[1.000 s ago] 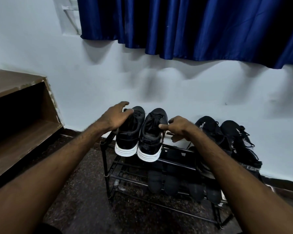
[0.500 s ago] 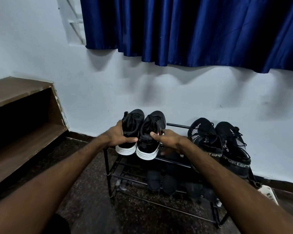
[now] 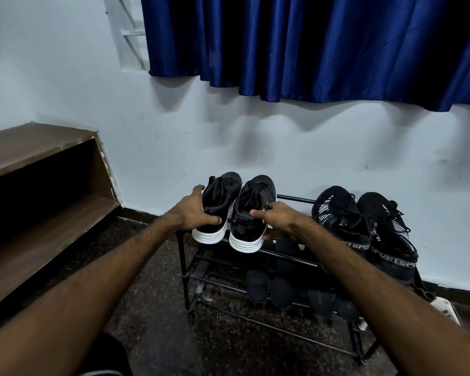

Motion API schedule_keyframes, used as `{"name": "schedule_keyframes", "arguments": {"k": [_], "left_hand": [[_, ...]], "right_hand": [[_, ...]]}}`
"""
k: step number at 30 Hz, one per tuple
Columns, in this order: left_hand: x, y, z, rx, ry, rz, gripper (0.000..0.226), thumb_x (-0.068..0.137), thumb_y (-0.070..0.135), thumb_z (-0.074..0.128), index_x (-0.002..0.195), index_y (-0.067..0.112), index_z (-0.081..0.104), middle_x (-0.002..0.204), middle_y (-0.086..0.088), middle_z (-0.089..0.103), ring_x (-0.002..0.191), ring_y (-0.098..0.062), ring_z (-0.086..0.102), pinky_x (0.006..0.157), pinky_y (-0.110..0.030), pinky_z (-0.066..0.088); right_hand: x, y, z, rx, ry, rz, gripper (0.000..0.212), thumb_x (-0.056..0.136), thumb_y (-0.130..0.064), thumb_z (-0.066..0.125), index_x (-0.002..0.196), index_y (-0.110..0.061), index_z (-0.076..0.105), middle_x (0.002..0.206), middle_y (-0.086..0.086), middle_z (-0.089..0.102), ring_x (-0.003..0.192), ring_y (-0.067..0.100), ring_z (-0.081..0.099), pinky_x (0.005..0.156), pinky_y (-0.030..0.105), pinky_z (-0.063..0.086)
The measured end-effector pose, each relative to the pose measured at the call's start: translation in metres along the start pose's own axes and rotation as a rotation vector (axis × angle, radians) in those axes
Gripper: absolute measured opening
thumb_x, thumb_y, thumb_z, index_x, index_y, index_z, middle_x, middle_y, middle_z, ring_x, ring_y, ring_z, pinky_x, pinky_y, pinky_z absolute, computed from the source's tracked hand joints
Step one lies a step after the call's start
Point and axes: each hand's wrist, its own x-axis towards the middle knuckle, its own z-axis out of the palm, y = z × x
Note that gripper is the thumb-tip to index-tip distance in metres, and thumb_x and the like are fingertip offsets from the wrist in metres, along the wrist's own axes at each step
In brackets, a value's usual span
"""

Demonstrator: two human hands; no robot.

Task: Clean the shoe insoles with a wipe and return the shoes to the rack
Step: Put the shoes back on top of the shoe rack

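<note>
the left hand (image 3: 193, 215) grips the left white-soled black shoe (image 3: 220, 196) round its heel, and the right hand (image 3: 280, 218) grips the right white-soled black shoe (image 3: 253, 202) at its collar. these 2 shoes lie side by side at the left end of the black rack's (image 3: 183, 267) top tier, white heels toward the person and toes tilted up at the wall. 1 pair of black sport shoes (image 3: 337, 215) sits to their right, dark shoes (image 3: 257, 286) lie on a lower tier, and a blue curtain (image 3: 310, 44) hangs above.
</note>
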Motion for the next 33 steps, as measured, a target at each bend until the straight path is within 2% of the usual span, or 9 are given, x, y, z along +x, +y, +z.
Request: {"name": "schedule_keyframes", "arguments": {"k": [5, 11, 15, 21, 25, 28, 31, 33], "left_hand": [[0.000, -0.003, 0.000, -0.012, -0.017, 0.022, 0.104, 0.076, 0.033, 0.084, 0.152, 0.010, 0.017, 0.144, -0.013, 0.051, 0.126, -0.027, 0.054, 0.102, -0.031, 0.043], [0.001, -0.004, 0.000, -0.027, -0.023, 0.027, 0.108, 0.075, 0.036, 0.084, 0.153, 0.010, 0.015, 0.145, -0.014, 0.050, 0.128, -0.028, 0.053, 0.105, -0.032, 0.041], [0.001, -0.004, 0.000, -0.030, -0.028, 0.023, 0.108, 0.076, 0.035, 0.084, 0.154, 0.009, 0.014, 0.145, -0.014, 0.051, 0.127, -0.028, 0.053, 0.104, -0.032, 0.042], [0.001, -0.006, -0.001, -0.030, -0.044, 0.017, 0.108, 0.076, 0.037, 0.084, 0.153, 0.010, 0.014, 0.146, -0.014, 0.049, 0.128, -0.028, 0.053, 0.105, -0.033, 0.042], [0.000, -0.006, -0.002, -0.026, -0.072, 0.022, 0.111, 0.076, 0.038, 0.084, 0.154, 0.009, 0.011, 0.149, -0.014, 0.046, 0.130, -0.028, 0.051, 0.107, -0.032, 0.040], [-0.004, 0.002, -0.010, -0.048, -0.095, 0.054, 0.115, 0.077, 0.048, 0.079, 0.157, 0.013, 0.005, 0.155, -0.011, 0.038, 0.138, -0.026, 0.043, 0.107, -0.029, 0.033], [-0.005, 0.017, -0.017, -0.042, 0.030, 0.146, 0.111, 0.075, 0.068, 0.068, 0.157, 0.020, 0.010, 0.161, -0.007, 0.028, 0.144, -0.025, 0.035, 0.114, -0.037, 0.031], [-0.004, 0.031, -0.015, 0.018, 0.128, 0.243, 0.097, 0.082, 0.065, 0.064, 0.156, 0.023, 0.018, 0.161, -0.003, 0.030, 0.143, -0.022, 0.035, 0.115, -0.038, 0.031]], "right_hand": [[0.003, 0.000, -0.001, -0.004, -0.012, -0.003, 0.035, 0.094, -0.026, 0.066, 0.119, -0.002, 0.063, 0.106, 0.006, 0.067, 0.095, 0.022, 0.066, 0.076, 0.046, 0.062], [0.009, 0.001, -0.002, -0.022, -0.003, -0.010, 0.030, 0.092, -0.023, 0.067, 0.113, -0.001, 0.065, 0.108, 0.010, 0.069, 0.101, 0.024, 0.066, 0.077, 0.049, 0.061], [0.010, 0.003, -0.003, -0.049, 0.006, -0.016, 0.021, 0.088, -0.018, 0.067, 0.100, -0.001, 0.068, 0.101, 0.010, 0.071, 0.094, 0.027, 0.071, 0.077, 0.050, 0.061], [0.010, 0.000, -0.005, -0.075, 0.000, -0.002, 0.023, 0.088, -0.015, 0.065, 0.105, 0.002, 0.067, 0.096, 0.009, 0.068, 0.083, 0.024, 0.067, 0.078, 0.046, 0.061], [0.006, -0.004, -0.007, -0.089, -0.024, 0.033, 0.029, 0.091, -0.021, 0.067, 0.111, 0.000, 0.066, 0.101, 0.011, 0.067, 0.082, 0.024, 0.067, 0.080, 0.045, 0.061], [0.000, -0.009, -0.018, -0.101, -0.029, 0.042, 0.044, 0.092, -0.037, 0.068, 0.120, -0.004, 0.062, 0.102, 0.001, 0.060, 0.084, 0.021, 0.067, 0.079, 0.042, 0.061], [-0.004, -0.010, -0.036, -0.193, 0.062, 0.021, 0.053, 0.091, -0.047, 0.065, 0.123, -0.005, 0.060, 0.116, 0.007, 0.059, 0.086, 0.027, 0.071, 0.070, 0.032, 0.062], [-0.006, -0.009, -0.049, -0.187, 0.131, -0.017, 0.048, 0.091, -0.044, 0.067, 0.114, -0.002, 0.063, 0.116, 0.014, 0.065, 0.085, 0.029, 0.072, 0.071, 0.034, 0.062]]}}
